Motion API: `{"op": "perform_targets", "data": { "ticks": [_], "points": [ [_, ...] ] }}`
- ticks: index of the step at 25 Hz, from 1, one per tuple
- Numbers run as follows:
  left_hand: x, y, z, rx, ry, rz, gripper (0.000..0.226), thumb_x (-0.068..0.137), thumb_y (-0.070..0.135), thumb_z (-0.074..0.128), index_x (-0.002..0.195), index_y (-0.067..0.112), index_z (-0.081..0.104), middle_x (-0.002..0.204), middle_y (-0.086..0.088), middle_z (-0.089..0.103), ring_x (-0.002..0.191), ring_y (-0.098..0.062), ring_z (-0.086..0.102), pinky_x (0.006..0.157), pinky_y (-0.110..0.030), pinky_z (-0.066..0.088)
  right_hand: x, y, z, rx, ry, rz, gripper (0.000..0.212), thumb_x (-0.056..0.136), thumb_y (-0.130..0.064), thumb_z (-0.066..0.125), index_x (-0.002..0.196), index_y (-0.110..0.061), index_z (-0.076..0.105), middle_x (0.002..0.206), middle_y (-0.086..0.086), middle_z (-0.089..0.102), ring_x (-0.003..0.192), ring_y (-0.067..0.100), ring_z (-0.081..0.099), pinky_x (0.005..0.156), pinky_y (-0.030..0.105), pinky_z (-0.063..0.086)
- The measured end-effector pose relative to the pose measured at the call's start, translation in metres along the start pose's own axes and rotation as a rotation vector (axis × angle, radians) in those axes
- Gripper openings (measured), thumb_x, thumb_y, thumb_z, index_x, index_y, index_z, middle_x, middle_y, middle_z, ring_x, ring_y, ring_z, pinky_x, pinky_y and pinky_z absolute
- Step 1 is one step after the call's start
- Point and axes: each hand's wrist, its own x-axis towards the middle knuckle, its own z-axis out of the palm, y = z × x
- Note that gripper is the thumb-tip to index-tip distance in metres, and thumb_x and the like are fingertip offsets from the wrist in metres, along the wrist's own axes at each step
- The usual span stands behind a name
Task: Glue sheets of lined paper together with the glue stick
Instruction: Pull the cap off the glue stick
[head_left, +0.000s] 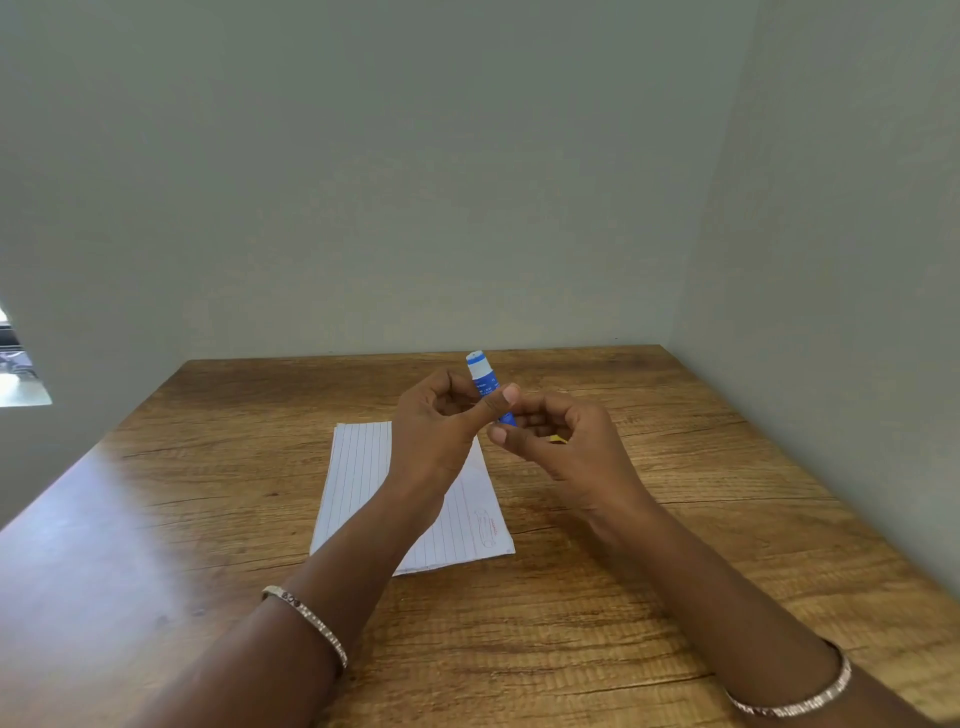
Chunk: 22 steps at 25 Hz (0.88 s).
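Note:
A blue and white glue stick (481, 373) is held upright above the table, its white top end pointing up and away. My left hand (441, 426) grips its middle between thumb and fingers. My right hand (561, 441) pinches its lower blue end, and something small and yellow (558, 439) shows inside that hand. Sheets of lined paper (358, 478) lie flat on the wooden table below my hands, partly covered by my left forearm. A red stamp mark (487, 527) sits near the paper's right front corner.
The wooden table (675, 519) stands in a corner with grey walls (415, 182) behind and to the right. A metal bangle is on each wrist. A bright opening (18, 369) shows at the far left.

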Motion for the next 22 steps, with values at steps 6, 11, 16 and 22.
{"op": "perform_targets", "data": {
  "ticks": [6,11,16,22],
  "points": [
    [0.0,0.001,-0.001,0.126,-0.1,0.038,0.047,0.064,0.045,0.085,0.102,0.023,0.069,0.1,0.006,0.075,0.093,-0.01,0.07,0.078,-0.026,0.053,0.002,0.003,-0.003,-0.181,0.064,-0.03,0.024,0.084,-0.03,0.082,0.108,-0.028,0.078,0.096,-0.009,0.078,0.094,0.008,0.07,0.082,0.029,0.058],
    [-0.002,0.002,-0.009,0.276,-0.064,0.07,0.041,0.075,0.052,0.077,0.103,0.023,0.069,0.099,0.011,0.072,0.091,-0.004,0.066,0.073,-0.017,0.046,0.004,0.005,-0.011,-0.234,0.133,0.024,0.035,0.084,-0.026,0.083,0.116,-0.021,0.069,0.102,-0.008,0.076,0.092,0.006,0.071,0.079,0.018,0.054],
    [-0.002,-0.009,-0.015,0.469,-0.034,0.115,0.027,0.083,0.04,0.076,0.1,0.021,0.07,0.094,0.012,0.07,0.085,-0.004,0.064,0.066,-0.013,0.04,0.001,0.009,-0.01,-0.435,0.08,0.048,0.028,0.083,-0.029,0.084,0.104,-0.021,0.067,0.085,-0.017,0.063,0.076,-0.004,0.06,0.064,0.005,0.041],
    [-0.003,-0.014,-0.022,0.542,-0.003,0.135,0.021,0.085,0.032,0.076,0.101,0.02,0.07,0.091,0.009,0.07,0.082,-0.007,0.064,0.07,-0.02,0.047,0.0,0.014,-0.007,-0.602,0.017,-0.005,0.027,0.086,-0.027,0.082,0.107,-0.015,0.07,0.09,-0.007,0.066,0.078,0.004,0.061,0.066,0.011,0.043]
  ]
}}
